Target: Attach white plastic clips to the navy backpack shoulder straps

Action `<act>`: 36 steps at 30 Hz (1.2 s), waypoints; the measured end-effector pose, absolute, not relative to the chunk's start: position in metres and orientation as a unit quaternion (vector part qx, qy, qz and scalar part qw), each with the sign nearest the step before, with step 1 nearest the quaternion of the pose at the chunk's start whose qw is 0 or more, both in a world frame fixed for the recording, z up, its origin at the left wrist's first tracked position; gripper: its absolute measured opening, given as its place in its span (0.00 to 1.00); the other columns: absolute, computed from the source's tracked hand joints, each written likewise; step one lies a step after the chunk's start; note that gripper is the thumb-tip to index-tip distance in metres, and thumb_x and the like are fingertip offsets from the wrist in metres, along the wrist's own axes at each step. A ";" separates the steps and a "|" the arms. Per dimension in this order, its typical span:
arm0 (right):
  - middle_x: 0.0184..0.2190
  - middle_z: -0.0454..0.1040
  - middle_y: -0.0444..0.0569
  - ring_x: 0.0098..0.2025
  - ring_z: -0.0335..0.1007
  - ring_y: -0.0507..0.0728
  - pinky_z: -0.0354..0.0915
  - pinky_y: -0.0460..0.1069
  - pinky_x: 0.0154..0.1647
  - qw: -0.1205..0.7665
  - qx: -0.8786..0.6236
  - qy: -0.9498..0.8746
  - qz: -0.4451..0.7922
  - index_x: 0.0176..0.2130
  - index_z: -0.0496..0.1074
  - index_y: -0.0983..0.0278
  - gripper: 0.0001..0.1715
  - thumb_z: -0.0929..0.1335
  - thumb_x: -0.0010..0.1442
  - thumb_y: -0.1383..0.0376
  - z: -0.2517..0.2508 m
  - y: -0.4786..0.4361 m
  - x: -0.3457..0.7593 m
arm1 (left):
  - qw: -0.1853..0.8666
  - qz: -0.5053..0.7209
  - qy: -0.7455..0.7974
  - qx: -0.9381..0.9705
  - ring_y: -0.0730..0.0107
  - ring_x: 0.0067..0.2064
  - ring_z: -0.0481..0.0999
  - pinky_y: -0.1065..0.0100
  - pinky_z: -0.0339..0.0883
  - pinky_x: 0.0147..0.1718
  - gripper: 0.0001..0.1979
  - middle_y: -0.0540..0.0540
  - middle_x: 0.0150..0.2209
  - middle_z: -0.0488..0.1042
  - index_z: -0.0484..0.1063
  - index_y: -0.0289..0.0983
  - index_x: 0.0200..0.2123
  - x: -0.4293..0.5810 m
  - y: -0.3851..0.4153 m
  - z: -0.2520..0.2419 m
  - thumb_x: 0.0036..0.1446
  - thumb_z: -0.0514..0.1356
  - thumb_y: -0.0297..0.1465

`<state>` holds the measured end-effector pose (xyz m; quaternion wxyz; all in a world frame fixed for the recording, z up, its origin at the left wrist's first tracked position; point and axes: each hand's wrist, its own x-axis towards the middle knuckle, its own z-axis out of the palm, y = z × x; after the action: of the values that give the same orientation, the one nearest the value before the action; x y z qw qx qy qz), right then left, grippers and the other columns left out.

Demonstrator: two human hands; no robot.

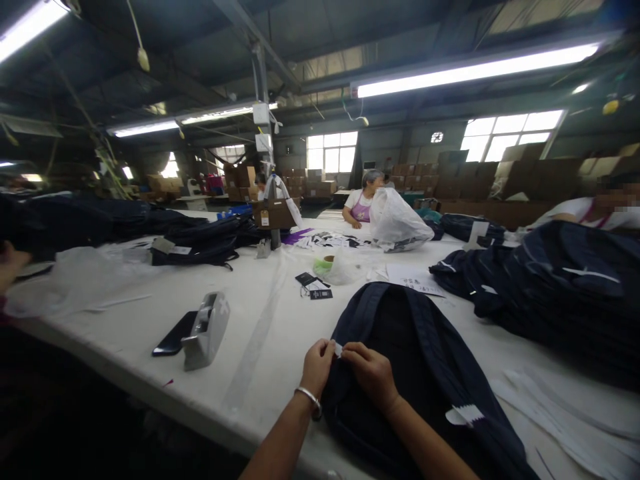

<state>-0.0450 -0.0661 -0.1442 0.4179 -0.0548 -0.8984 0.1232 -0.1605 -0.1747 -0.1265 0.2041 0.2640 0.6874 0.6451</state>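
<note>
A dark navy backpack (pixel 395 333) lies on the white table with its shoulder straps facing up. At its left edge, a small white label (pixel 338 349) is pinched between my two hands. My left hand (pixel 318 365), with a silver bracelet at the wrist, grips the label's left end with closed fingers. From the right, the fingertips of my right hand (pixel 373 375) close on its other end, over the backpack's side. Another white tag (pixel 465 415) sits on the strap at the lower right.
A grey tape dispenser (pixel 207 330) and a black phone (pixel 175 333) lie to the left. Black hang tags (pixel 320 293) and a green tape roll (pixel 324 265) are beyond the backpack. Stacked backpacks (pixel 560 293) stand right. Co-workers sit across the table; another person's hand (pixel 11 263) shows far left.
</note>
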 end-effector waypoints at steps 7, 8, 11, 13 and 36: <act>0.40 0.77 0.43 0.34 0.72 0.52 0.68 0.46 0.37 0.444 -0.034 -0.880 0.164 0.40 0.75 0.56 0.14 0.62 0.63 0.68 -0.139 -0.067 -0.043 | 0.165 0.583 0.718 0.343 0.68 0.31 0.68 0.68 0.58 0.34 0.14 0.51 0.25 0.70 0.70 0.38 0.24 -0.151 -0.175 -0.129 0.56 0.55 0.41; 0.40 0.77 0.44 0.36 0.73 0.52 0.69 0.46 0.38 0.443 -0.033 -0.876 0.188 0.40 0.75 0.56 0.13 0.62 0.63 0.68 -0.138 -0.067 -0.042 | 0.166 0.580 0.718 0.347 0.68 0.31 0.68 0.68 0.58 0.34 0.14 0.51 0.25 0.70 0.70 0.38 0.25 -0.151 -0.175 -0.128 0.56 0.55 0.41; 0.41 0.75 0.48 0.39 0.72 0.54 0.68 0.47 0.41 0.440 -0.079 -0.854 0.265 0.41 0.73 0.59 0.10 0.62 0.63 0.64 -0.135 -0.069 -0.038 | 0.163 0.583 0.719 0.343 0.68 0.30 0.67 0.70 0.59 0.32 0.16 0.51 0.24 0.69 0.69 0.38 0.24 -0.151 -0.175 -0.126 0.57 0.54 0.42; 0.35 0.73 0.49 0.34 0.70 0.54 0.67 0.48 0.37 0.438 -0.165 -0.835 0.289 0.37 0.70 0.62 0.10 0.64 0.62 0.59 -0.134 -0.071 -0.035 | 0.157 0.589 0.721 0.329 0.69 0.29 0.66 0.70 0.58 0.30 0.17 0.52 0.22 0.66 0.66 0.38 0.23 -0.150 -0.177 -0.126 0.57 0.53 0.43; 0.17 0.65 0.37 0.16 0.62 0.48 0.50 0.42 0.16 0.262 -0.300 -0.658 0.639 0.29 0.60 0.62 0.21 0.70 0.50 0.51 -0.148 -0.075 -0.031 | 0.204 0.638 0.688 0.278 0.62 0.35 0.76 0.68 0.66 0.34 0.16 0.45 0.29 0.78 0.72 0.36 0.29 -0.142 -0.176 -0.131 0.53 0.59 0.44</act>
<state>-0.0310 -0.0748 -0.1477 0.2617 -0.3000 -0.6578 0.6394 -0.1418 -0.1762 -0.1308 0.2042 0.2781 0.6884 0.6381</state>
